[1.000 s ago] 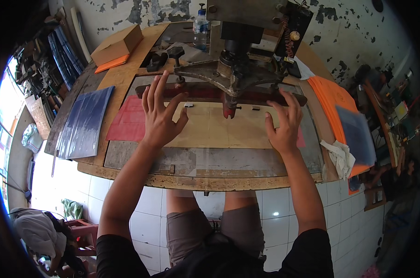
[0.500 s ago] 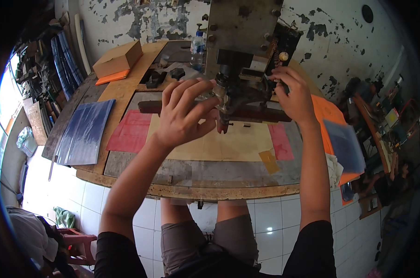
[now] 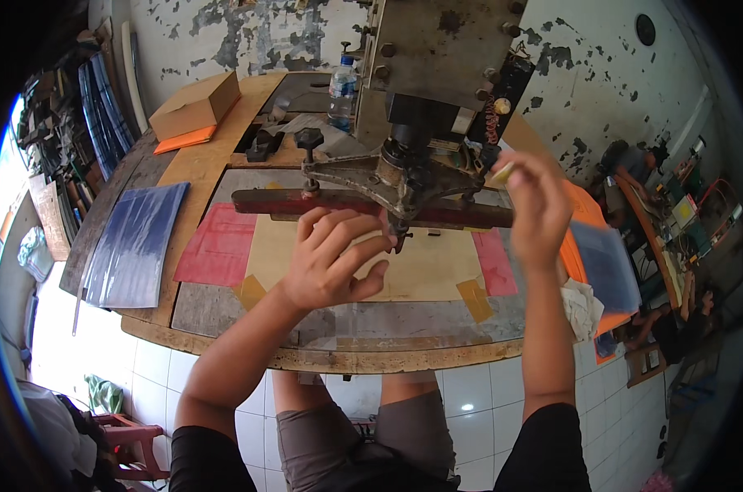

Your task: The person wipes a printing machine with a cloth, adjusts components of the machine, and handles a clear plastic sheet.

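A heavy metal press head (image 3: 404, 176) with a bracket arm and a dark crossbar (image 3: 273, 202) stands over the table. My left hand (image 3: 334, 258) is in front of the crossbar, its fingers loosely bent and thumb apart, holding nothing visible. Its index fingertip is close to the head's lower tip (image 3: 399, 234); contact is unclear. My right hand (image 3: 544, 209), blurred, is at the head's right end beside a black knob. Its bent fingers close around a small pale piece (image 3: 502, 173) whose kind I cannot make out. Beneath lies a cream sheet (image 3: 420, 275) between pink pieces (image 3: 215, 246).
Tape (image 3: 475, 300) crosses the sheet's corner. Clear plastic sheets (image 3: 133, 246) and a cardboard box (image 3: 195, 107) lie at left, near a water bottle (image 3: 342, 94). Orange sheets and more plastic (image 3: 605, 262) are at right. Another person works at the far right.
My left hand has come down and nearer from the press head, uncovering the bracket and its black knob. My right hand has moved slightly right and nearer. The whole view has shifted slightly.
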{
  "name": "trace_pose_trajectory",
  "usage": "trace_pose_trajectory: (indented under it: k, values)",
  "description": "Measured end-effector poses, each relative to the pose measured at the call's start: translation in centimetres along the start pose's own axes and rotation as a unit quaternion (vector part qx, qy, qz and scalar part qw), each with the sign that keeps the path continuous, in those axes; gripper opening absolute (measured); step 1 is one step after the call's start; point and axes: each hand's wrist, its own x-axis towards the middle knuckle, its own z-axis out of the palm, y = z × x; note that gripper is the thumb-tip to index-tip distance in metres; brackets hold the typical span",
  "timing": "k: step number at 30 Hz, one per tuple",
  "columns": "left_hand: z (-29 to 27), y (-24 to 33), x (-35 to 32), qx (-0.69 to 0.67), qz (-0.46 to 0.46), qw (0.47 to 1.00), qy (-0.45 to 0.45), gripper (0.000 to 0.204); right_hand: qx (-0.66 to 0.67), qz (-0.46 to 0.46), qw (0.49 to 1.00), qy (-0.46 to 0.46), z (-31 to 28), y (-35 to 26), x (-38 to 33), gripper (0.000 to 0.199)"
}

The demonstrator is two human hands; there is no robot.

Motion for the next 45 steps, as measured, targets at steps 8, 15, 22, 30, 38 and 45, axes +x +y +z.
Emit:
trace_pose_trajectory:
  k: [8, 15, 22, 30, 38, 45]
  values:
    - [1.1, 2.0, -0.3, -0.129, -0.036, 0.990, -0.039, 0.057, 0.154, 0.065, 0.985, -0.050, 5.5, -0.1, -11.6, 0.020]
    - [1.5, 2.3, -0.5, -0.108, -0.086, 0.988, -0.073, 0.053, 0.143, 0.071, 0.983, -0.089, 6.1, 0.2, -13.0, 0.022]
    - [2.1, 2.3, -0.6, -0.108, -0.090, 0.987, -0.072, 0.044, 0.184, 0.101, 0.974, -0.086, 6.3, -0.3, -13.4, 0.022]
    - [2.2, 2.7, -0.5, -0.113, -0.107, 0.986, -0.061, 0.035, 0.177, 0.108, 0.974, -0.090, 6.1, -0.5, -12.9, 0.024]
    - [2.0, 2.5, -0.7, -0.089, -0.051, 0.991, -0.085, 0.033, 0.275, 0.169, 0.939, -0.117, 5.9, 0.5, -13.3, 0.019]
    - [2.6, 2.1, -1.0, -0.077, 0.000, 0.991, -0.105, 0.039, 0.392, 0.282, 0.863, -0.149, 5.6, 0.6, -13.0, 0.021]
